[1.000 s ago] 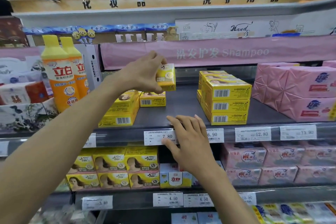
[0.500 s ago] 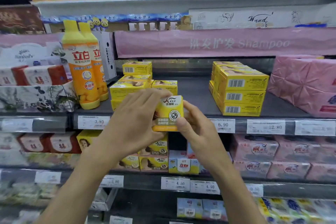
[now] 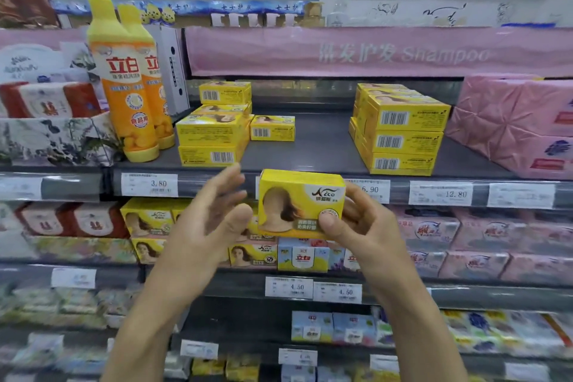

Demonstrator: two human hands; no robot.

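A small yellow soap box (image 3: 297, 203) with a printed head and a "Nico" logo is held in front of the shelf edge. My right hand (image 3: 362, 226) grips it from the right, thumb on its front lower corner. My left hand (image 3: 214, 220) hovers just left of the box with fingers spread and relaxed, holding nothing; whether its thumb touches the box I cannot tell. Behind, on the grey shelf (image 3: 313, 152), stand two groups of the same yellow boxes, one stack on the left (image 3: 214, 136) and one on the right (image 3: 403, 130).
Two orange detergent bottles (image 3: 130, 84) stand at the shelf's left end. Pink wrapped packs (image 3: 514, 124) fill its right end. A pink banner (image 3: 372, 51) hangs above. Price tags (image 3: 440, 194) line the shelf edge. Lower shelves hold more yellow, blue and pink boxes.
My left hand brought the box down from the shelf to my right hand, then let go and drew back to the left. The box now shows its wide front face, held by the right hand alone.
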